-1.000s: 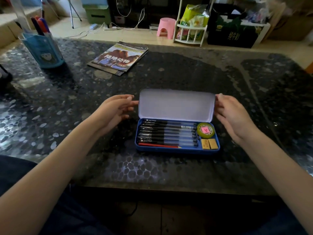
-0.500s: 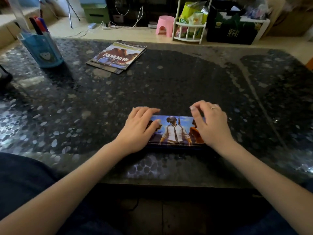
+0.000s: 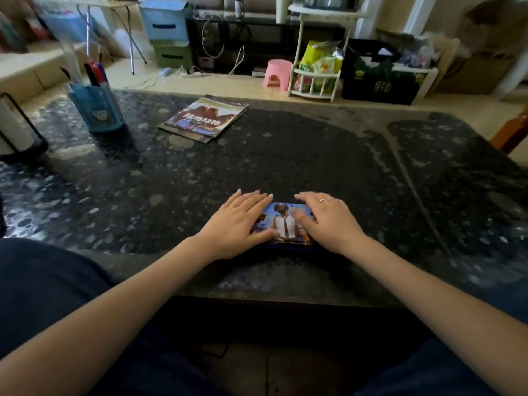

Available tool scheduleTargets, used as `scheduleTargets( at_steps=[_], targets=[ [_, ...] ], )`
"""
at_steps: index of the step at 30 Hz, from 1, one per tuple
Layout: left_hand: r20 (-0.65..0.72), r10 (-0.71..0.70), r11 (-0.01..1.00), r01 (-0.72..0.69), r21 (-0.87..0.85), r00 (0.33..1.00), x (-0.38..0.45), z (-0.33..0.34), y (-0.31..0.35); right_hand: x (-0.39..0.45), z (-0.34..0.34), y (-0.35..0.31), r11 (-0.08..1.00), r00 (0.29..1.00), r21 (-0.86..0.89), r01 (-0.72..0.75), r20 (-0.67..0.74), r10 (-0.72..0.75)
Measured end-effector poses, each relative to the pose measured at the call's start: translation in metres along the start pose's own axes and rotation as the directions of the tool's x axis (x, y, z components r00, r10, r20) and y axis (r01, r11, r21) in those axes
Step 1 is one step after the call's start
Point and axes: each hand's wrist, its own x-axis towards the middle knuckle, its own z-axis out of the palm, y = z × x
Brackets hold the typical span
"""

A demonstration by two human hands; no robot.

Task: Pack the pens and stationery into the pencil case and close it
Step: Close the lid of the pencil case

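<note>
Pencil case (image 3: 284, 222) closed near table (image 3: 314, 155) front edge; left hand (image 3: 237, 224), right hand (image 3: 328, 221) flat on lid, fingers straight.

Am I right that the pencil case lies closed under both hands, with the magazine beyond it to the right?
Not quite: in the head view the pencil case lies closed under the left hand and right hand, but the magazine is beyond it to the left.

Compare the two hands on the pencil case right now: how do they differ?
The left hand lies flat on the pencil case with fingers straight; the right hand has its fingers slightly arched. The right hand wears a ring; the left hand shows none. Both rest on the closed lid, one at each end.
</note>
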Motion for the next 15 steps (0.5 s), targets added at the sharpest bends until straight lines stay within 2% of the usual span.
scheduleTargets(
  at_steps=[3,6,15],
  targets=[
    [0.109,-0.054,0.998,0.057,-0.028,0.993,-0.001,-0.006,0.003,-0.002,-0.006,0.002,0.996,0.981,-0.066,0.058,0.19,-0.044],
    [0.182,-0.101,0.994,0.105,-0.012,0.978,0.001,-0.011,0.006,-0.009,-0.015,0.004,0.996,0.959,-0.054,0.071,0.28,-0.053],
    [0.156,-0.112,0.99,0.096,0.106,0.981,0.001,-0.018,0.01,-0.002,-0.032,-0.001,0.968,0.905,-0.155,0.195,0.41,-0.116]
  ],
)
